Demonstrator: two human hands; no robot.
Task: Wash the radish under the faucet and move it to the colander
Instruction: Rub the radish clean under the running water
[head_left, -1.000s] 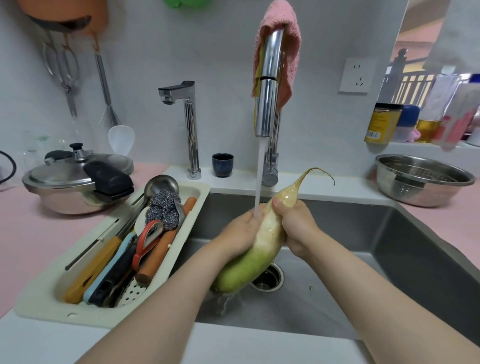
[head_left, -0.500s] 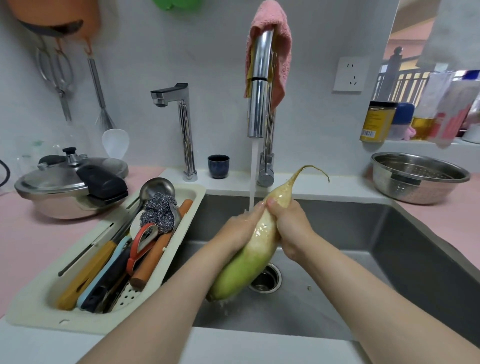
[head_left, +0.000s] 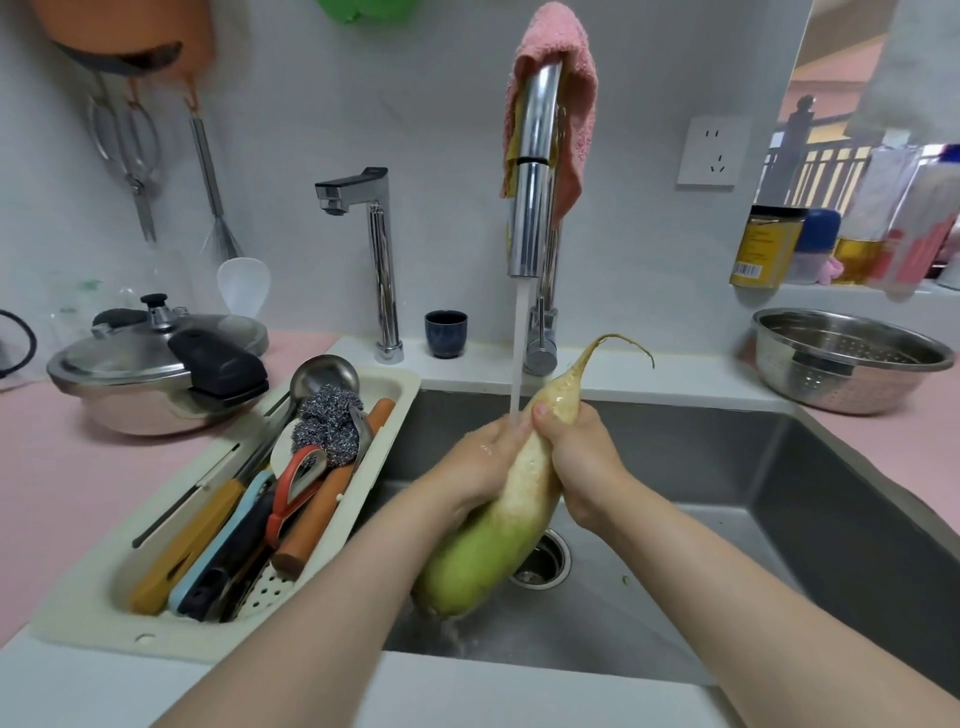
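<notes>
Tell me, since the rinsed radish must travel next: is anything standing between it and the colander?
Nothing visible does. The radish, held in both hands over the sink, only has to clear the sink's right rim; the pink counter stretch up to the colander looks bare.

Radish (head_left: 511, 499) midsection hidden under both grips; bottle (head_left: 924, 228) labels at right edge blurred, unreadable.
</notes>
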